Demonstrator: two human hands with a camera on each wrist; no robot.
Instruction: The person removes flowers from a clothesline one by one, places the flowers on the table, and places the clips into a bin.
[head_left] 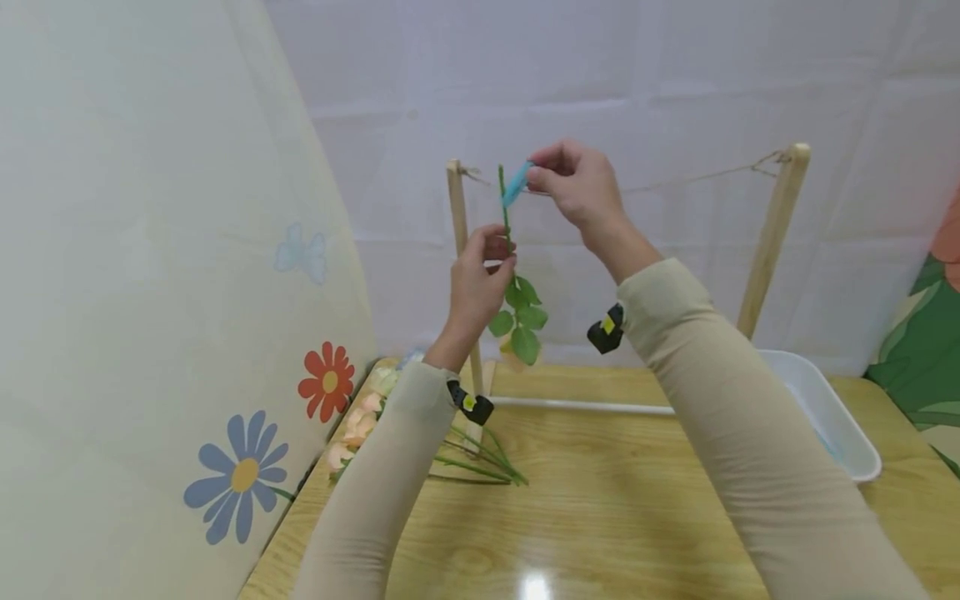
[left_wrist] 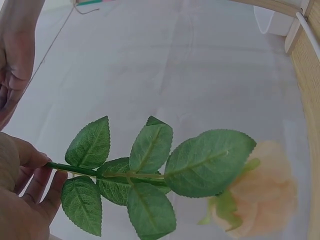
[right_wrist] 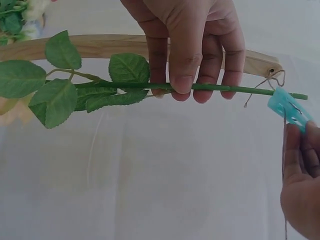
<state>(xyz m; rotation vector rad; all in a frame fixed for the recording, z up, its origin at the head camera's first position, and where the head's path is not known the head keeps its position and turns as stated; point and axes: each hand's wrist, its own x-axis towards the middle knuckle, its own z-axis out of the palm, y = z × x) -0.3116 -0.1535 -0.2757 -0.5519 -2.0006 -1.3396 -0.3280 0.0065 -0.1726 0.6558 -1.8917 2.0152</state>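
An artificial rose (left_wrist: pixel 257 192) with a peach bloom and green leaves (head_left: pixel 525 317) hangs head down in front of the rack's left post. My left hand (head_left: pixel 483 271) pinches its green stem (right_wrist: pixel 210 87) between thumb and fingers. Higher up, my right hand (head_left: pixel 577 187) pinches a light blue clothespin (right_wrist: pixel 290 110) by its handle end. The clothespin's tip meets the stem near its cut end, at the twine (head_left: pixel 690 179). Whether it clamps both stem and twine, I cannot tell.
Wooden posts (head_left: pixel 772 242) carry the twine, with a white bar (head_left: pixel 585 406) low between them. More peach artificial roses (head_left: pixel 360 425) lie at the table's left, stems pointing right. A white tray (head_left: pixel 855 442) stands at the right. Fabric walls (head_left: pixel 150 208) border the table.
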